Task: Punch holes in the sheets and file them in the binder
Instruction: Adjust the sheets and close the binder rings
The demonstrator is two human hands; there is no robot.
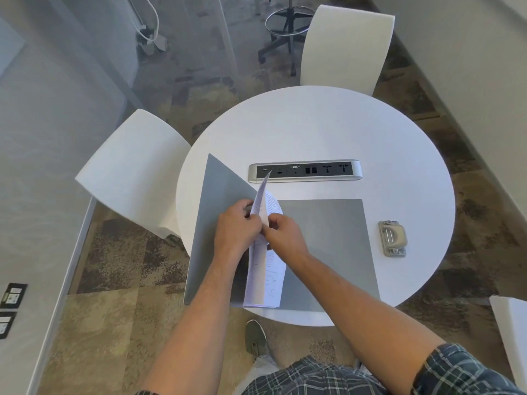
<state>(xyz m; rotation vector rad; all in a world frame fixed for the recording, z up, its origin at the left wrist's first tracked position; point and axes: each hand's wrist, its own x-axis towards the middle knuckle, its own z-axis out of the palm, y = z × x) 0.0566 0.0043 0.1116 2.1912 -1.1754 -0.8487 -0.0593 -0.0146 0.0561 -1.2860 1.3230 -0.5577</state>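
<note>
Round white table [328, 129] stands on mottled brown carpet, two white chairs drawn up on its far and left sides. Grey binder [328, 238] lies open at the near edge: right cover flat on the tabletop, left cover [219, 189] tilted up and overhanging the edge. Sheets [266, 280], white with handwritten lines, stand bowed along the spine between the covers, top corner curling up past both hands. Left hand [236, 229] has fingers curled against the sheets' left face, pinching the stack at mid-height. Right hand [285, 232] meets it from the other side, fingertips pinched on the sheet edge, touching the left hand. Whether the sheets sit on the rings cannot be told; hands hide the spine there. Hole punch [392, 238], beige and metal, lies flat well to the right of the right hand, apart from the binder. Power strip [305, 171] is set into the tabletop beyond the hands.
</note>
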